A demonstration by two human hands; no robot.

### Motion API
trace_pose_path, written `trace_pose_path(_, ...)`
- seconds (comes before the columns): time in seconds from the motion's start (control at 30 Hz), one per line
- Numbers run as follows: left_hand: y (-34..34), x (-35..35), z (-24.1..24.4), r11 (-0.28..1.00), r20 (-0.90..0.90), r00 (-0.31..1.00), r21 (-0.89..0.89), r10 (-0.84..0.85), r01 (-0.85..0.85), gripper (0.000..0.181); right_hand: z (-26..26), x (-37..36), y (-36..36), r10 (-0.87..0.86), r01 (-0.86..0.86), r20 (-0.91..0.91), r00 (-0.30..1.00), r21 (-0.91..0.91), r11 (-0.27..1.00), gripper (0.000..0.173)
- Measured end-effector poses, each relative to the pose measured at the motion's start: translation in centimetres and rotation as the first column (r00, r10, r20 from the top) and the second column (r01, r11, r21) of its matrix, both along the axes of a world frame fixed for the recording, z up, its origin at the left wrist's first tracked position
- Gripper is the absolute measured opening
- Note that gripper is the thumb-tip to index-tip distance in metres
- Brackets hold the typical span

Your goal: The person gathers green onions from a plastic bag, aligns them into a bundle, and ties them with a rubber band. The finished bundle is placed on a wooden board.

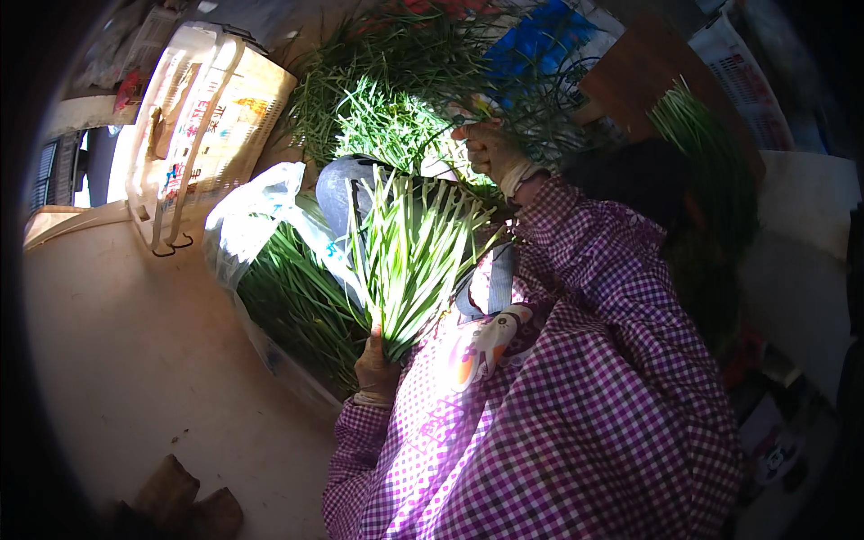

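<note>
My left hand (376,368) is closed around the lower part of a bunch of long green leaves, likely chives (412,263). The bunch's pale cut ends fan out upward and away from me. Beyond it, my right hand (491,150) has curled fingers, with thin green strands at the fingertips. Whether it grips them I cannot tell. Below that hand lies a heap of loose green leaves (391,118), partly in bright sunlight. Beside my left hand, a clear plastic bag (253,223) holds more long green leaves (297,304).
A white plastic crate (229,128) with printed writing stands at the upper left, with a dark hook (173,244) by its lower edge. Blue plastic (540,44) lies behind the heap. At right are a brown board (641,81) and more long green leaves (709,155).
</note>
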State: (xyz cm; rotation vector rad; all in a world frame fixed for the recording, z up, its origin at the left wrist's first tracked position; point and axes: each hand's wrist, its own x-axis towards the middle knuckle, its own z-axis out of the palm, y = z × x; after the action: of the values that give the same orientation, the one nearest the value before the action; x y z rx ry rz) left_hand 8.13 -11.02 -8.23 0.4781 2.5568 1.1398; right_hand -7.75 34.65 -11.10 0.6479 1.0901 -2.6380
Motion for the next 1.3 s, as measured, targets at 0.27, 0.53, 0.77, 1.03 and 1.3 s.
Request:
trace_pose_path(0.27,-1.1,-0.5,-1.1,0.996,0.221,0.974,0.065,0.048,-0.064,0.059,3.4,-3.0,-4.8,0.573,-0.451,-0.049,0.818,0.564,0.692,0.067)
trace_pose_path(0.53,0.6,-0.8,2.1,0.968,-0.152,0.967,-0.176,-0.205,0.177,0.085,4.6,-5.0,0.4,0.009,-0.019,0.061,0.998,0.166,0.986,0.037)
trace_pose_path(0.77,2.1,-1.3,3.1,0.976,-0.2,0.963,-0.16,-0.18,0.149,0.07,4.8,-0.8,-5.1,0.654,-0.335,-0.052,0.755,0.826,0.453,0.062)
trace_pose_path(1.03,3.9,-7.8,7.3,0.995,-0.042,0.995,0.035,0.094,-0.093,0.063,3.2,-3.3,-2.8,-0.111,0.106,-0.022,0.994,0.51,0.854,0.018)
trace_pose_path(1.3,1.0,-10.5,6.1,0.965,0.099,0.985,0.207,0.142,-0.16,0.054,7.3,2.4,-4.1,0.592,0.117,-0.318,0.74,0.928,0.353,0.038)
